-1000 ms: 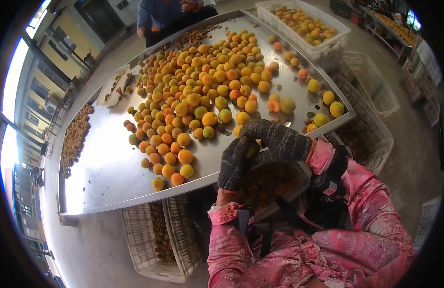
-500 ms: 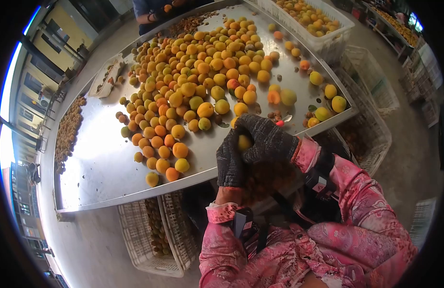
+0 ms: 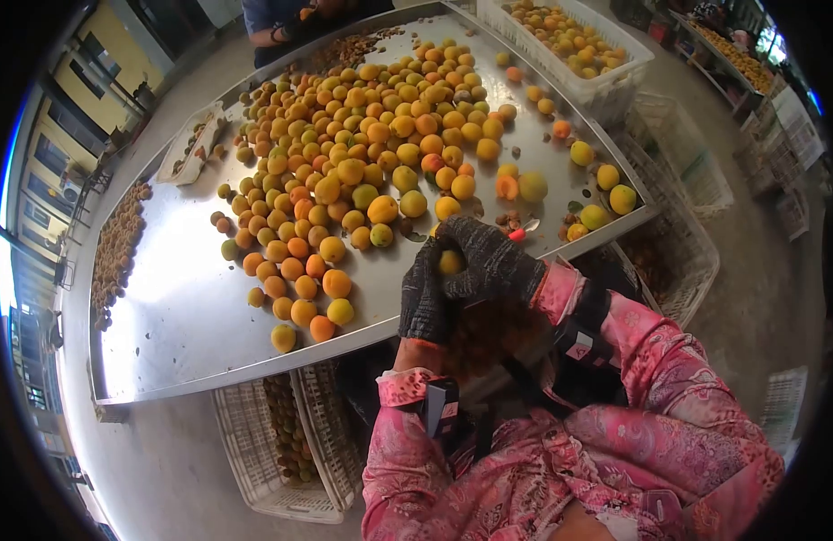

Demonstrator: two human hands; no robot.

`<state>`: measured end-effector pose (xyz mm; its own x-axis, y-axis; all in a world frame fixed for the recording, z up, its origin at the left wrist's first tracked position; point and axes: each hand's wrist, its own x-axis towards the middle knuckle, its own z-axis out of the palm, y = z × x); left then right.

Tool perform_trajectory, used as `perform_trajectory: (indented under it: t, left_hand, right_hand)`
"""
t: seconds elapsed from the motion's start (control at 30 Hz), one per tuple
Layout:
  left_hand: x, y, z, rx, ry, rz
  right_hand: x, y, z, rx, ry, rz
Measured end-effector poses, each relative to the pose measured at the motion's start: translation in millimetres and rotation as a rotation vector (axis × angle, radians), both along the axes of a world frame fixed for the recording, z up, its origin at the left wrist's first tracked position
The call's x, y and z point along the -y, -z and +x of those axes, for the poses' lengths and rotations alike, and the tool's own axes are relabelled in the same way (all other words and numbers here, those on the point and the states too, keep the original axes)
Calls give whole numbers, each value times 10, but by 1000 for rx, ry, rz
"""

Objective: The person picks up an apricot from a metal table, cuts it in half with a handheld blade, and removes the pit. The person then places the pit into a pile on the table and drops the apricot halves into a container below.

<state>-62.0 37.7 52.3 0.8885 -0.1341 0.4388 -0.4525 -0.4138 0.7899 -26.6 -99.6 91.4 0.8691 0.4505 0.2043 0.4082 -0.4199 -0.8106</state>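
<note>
Currently, I hold one yellow-green fruit [image 3: 451, 262] between the gloved left hand [image 3: 423, 293] and right hand [image 3: 490, 259], at the near edge of the metal bench [image 3: 182, 325]. The fingers of both hands are curled closed around it. Beyond them, a loose fruit pile [image 3: 344, 171] covers the bench's middle; a filled white crate [image 3: 615, 83] stands at the far right.

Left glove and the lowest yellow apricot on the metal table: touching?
Apart. The head view shows other apricots and bare tabletop between the left glove and that yellow apricot.
</note>
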Motion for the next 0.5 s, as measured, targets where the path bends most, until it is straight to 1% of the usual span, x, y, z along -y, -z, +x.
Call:
perform_trajectory:
  t: [0.13, 0.2, 0.23, 0.3, 0.4, 0.43, 0.5]
  left_hand:
    - [-3, -162, 3, -11, 99, 74]
    - [30, -244, 24, -913, 174, -1003]
    - [19, -189, 31, -911, 178, -1004]
    - [-25, 20, 37, -45, 110, 51]
    - [-3, 196, 81, -21, 70, 35]
    - [31, 87, 48, -26, 72, 33]
    - [108, -112, -17, -36, -34, 87]
  right_hand:
    - [141, 122, 28, -2, -47, 19]
    - [181, 167, 24, -33, -97, 77]
    - [196, 153, 14, -30, -96, 75]
    - [194, 115, -30, -76, -85, 33]
    - [205, 12, -39, -94, -96, -1]
    - [201, -7, -45, -99, -94, -2]
    - [185, -32, -54, -39, -53, -67]
